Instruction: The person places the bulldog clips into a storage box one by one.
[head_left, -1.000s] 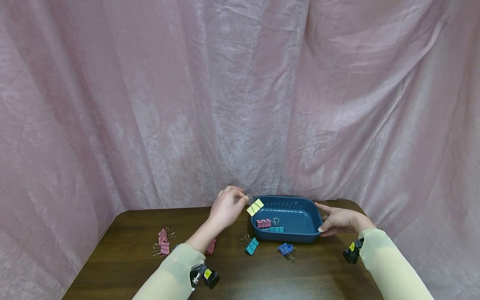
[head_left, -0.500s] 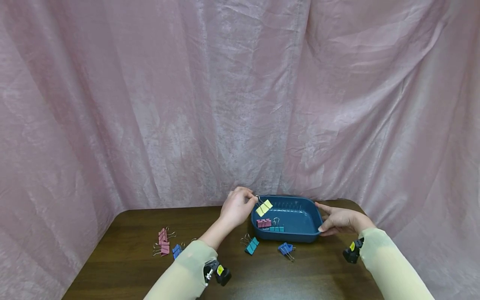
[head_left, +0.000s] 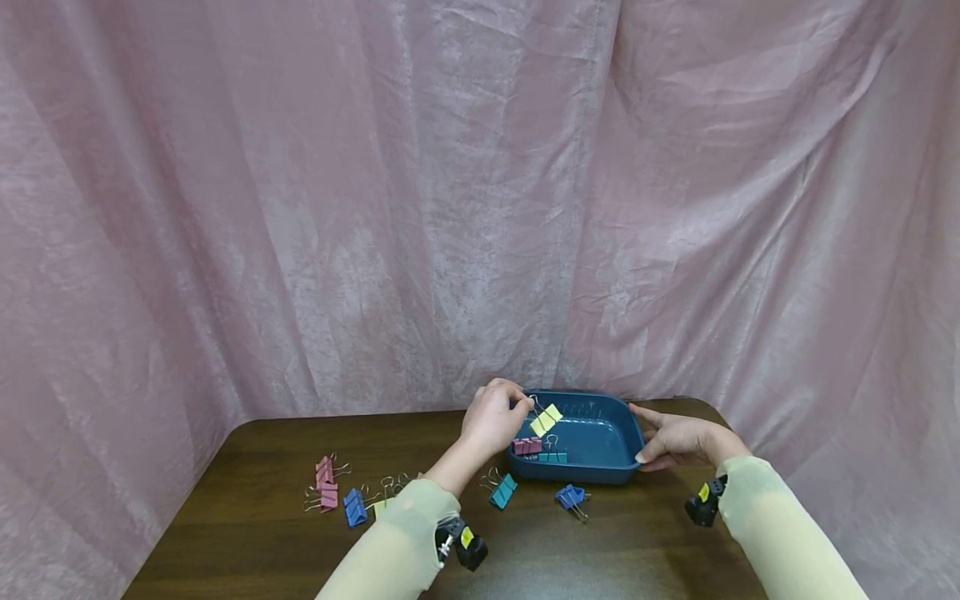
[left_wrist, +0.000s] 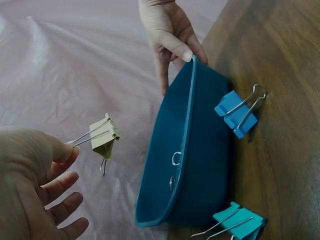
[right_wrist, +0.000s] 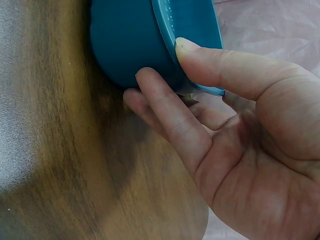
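Between thumb and forefinger my left hand (head_left: 491, 419) pinches a yellow binder clip (head_left: 546, 421) by one wire handle. The clip hangs over the left part of a blue rectangular dish (head_left: 577, 476). In the left wrist view the yellow clip (left_wrist: 103, 139) dangles beside the dish wall, its other handle pointing down. My right hand (head_left: 681, 440) grips the right end of the dish. The right wrist view has its thumb (right_wrist: 215, 65) on the rim and fingers against the outer wall. Inside the dish lie a pink binder clip (head_left: 527, 446) and a teal one (head_left: 552, 457).
On the wooden table (head_left: 247, 533), a teal clip (head_left: 503, 492) and a blue clip (head_left: 572, 497) lie before the dish. Farther left are pink clips (head_left: 327, 473), another blue clip (head_left: 356, 507) and a yellow one (head_left: 381, 507) partly behind my left sleeve. A pink curtain (head_left: 480, 208) hangs behind.
My left hand has carried the yellow binder clip rightward, from the dish's left rim to over its inside. Clips formerly behind the left forearm now show. The right hand and dish stay put.
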